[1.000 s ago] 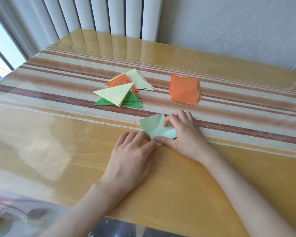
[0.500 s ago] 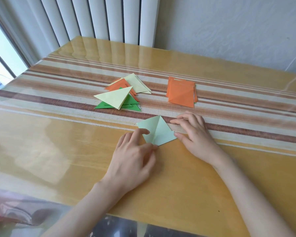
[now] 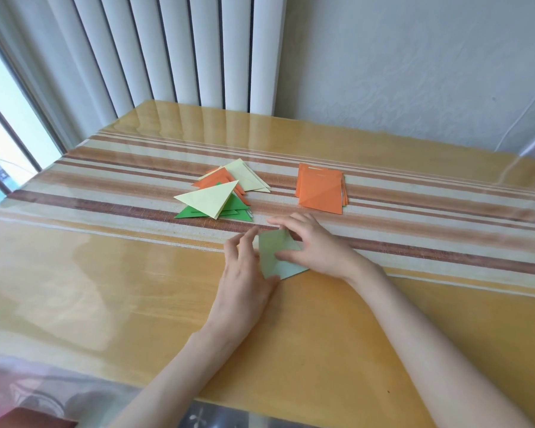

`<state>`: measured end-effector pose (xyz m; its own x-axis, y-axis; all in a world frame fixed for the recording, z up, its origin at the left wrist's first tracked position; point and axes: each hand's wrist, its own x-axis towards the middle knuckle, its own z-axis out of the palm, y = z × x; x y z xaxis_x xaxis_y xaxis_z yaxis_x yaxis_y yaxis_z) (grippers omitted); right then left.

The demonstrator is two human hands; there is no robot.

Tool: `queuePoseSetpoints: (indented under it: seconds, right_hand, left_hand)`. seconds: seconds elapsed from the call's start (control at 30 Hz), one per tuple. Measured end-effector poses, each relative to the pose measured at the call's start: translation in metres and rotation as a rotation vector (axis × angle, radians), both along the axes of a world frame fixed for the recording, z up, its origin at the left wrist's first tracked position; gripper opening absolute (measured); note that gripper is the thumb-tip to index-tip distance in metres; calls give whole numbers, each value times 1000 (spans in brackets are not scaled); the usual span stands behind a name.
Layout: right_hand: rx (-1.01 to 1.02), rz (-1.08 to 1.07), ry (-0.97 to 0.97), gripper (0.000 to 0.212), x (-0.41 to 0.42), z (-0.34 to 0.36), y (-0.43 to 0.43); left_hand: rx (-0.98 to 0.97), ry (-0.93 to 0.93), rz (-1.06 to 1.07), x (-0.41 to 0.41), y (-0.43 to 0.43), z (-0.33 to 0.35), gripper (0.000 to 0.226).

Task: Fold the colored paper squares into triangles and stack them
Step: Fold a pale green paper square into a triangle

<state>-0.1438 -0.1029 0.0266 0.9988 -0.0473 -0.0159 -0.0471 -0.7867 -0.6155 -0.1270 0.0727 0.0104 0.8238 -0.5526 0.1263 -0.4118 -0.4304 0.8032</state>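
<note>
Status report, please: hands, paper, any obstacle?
Left hand open, touching paper's edge. Right hand holds green paper on table. Triangles, orange squares apart, nothing blocking.

On the tabletop (image 3: 105,288), the triangle pile (image 3: 217,196) lies left of the square stack (image 3: 320,193); the sheet (image 3: 275,257) lies before both (between left hand (image 3: 244,279) and right hand (image 3: 315,245)).
</note>
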Motion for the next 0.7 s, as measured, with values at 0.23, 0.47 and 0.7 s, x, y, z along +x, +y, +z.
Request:
queuePoseSetpoints:
  seconds: [0.23, 0.47, 0.7]
  right_hand:
    - [-147, -96, -203, 18, -19, -12, -5]
    - [-26, -26, -201, 17, -31, -10, -11]
    - [-135, 7, -390, 29, -46, -21, -28]
  left_hand:
    - [-7, -60, -105, 11, 1, -1, 57]
    - [31, -125, -97, 20, 0, -8, 44]
    - [51, -269, -167, 22, -2, -13, 31]
